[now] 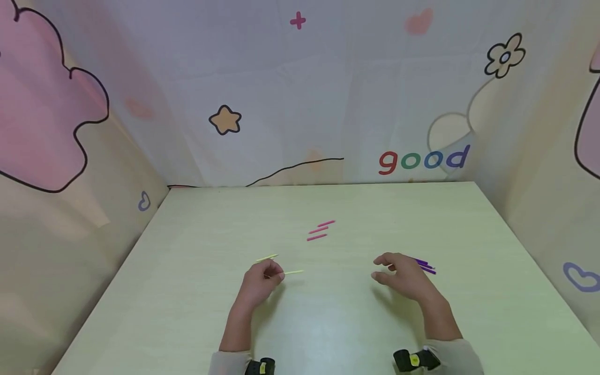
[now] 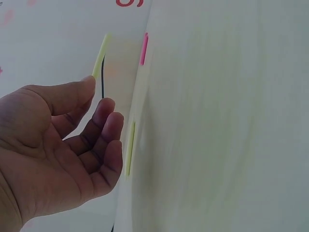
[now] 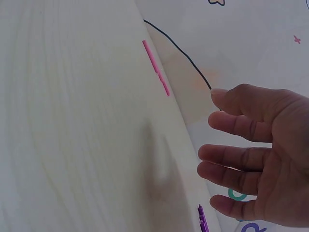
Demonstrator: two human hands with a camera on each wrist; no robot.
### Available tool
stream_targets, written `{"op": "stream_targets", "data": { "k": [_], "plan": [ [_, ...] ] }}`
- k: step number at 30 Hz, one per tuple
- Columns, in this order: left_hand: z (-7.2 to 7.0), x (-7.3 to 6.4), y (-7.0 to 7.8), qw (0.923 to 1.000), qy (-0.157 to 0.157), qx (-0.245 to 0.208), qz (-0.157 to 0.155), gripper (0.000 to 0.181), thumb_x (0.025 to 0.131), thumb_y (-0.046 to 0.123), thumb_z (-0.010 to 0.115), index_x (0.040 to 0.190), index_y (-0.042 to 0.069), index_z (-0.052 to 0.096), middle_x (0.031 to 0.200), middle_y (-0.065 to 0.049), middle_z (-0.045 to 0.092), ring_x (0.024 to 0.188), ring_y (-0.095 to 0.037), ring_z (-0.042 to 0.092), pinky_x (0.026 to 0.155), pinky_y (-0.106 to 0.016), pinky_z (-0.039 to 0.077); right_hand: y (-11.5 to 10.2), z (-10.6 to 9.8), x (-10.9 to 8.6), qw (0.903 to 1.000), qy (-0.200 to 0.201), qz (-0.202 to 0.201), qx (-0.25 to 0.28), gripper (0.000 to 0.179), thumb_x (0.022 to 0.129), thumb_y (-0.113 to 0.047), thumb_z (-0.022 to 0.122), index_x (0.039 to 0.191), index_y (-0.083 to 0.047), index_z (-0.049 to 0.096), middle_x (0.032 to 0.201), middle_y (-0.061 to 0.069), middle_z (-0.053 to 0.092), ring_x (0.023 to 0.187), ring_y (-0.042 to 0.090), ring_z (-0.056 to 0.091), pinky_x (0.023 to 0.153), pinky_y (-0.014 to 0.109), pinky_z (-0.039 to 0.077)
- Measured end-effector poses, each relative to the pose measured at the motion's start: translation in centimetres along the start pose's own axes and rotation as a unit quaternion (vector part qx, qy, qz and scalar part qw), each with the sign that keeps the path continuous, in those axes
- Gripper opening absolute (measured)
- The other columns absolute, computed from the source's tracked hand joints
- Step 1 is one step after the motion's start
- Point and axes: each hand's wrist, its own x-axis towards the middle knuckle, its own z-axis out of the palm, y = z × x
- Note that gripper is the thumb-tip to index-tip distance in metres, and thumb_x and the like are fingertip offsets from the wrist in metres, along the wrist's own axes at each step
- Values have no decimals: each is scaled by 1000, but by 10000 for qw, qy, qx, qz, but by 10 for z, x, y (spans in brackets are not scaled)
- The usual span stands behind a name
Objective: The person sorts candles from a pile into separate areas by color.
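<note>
My left hand (image 1: pixel 262 281) pinches a thin pale yellow stick (image 2: pixel 100 55) between thumb and index finger, above the table. Its other fingers are loosely bent. On the table just beyond that hand lies another yellow stick (image 1: pixel 267 258), also seen beside the fingertips in the left wrist view. My right hand (image 1: pixel 400 273) holds nothing; its fingers and thumb are spread apart over the table. Several purple sticks (image 1: pixel 427 266) lie just behind the right hand, partly hidden by it. Three pink sticks (image 1: pixel 317 229) lie side by side farther back, between the two hands.
The pale wooden table (image 1: pixel 342 328) ends at the back against a printed cloth (image 1: pixel 300 94), which also rises along both sides. Dark wrist cameras (image 1: pixel 416 360) are strapped near both cuffs.
</note>
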Motion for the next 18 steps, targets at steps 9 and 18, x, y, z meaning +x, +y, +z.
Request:
{"op": "stream_targets", "data": {
  "k": [9,18],
  "plan": [
    [-15,2,-8,9995,141,54,-271,4,84,6,66,86,4,63,80,-2,60,77,-18,55,64,-32,45,-9,16,15,9998,-203,-33,21,27,84,-17,68,106,-3,64,108,11,61,100,32,53,78,44,46],
    [-25,2,-16,9974,491,203,-481,4,81,6,70,83,4,67,75,0,61,73,-16,55,63,-31,44,-25,32,23,9994,-301,-197,-19,24,83,-15,69,104,-4,65,106,11,60,100,32,54,79,45,45]
  ]
}}
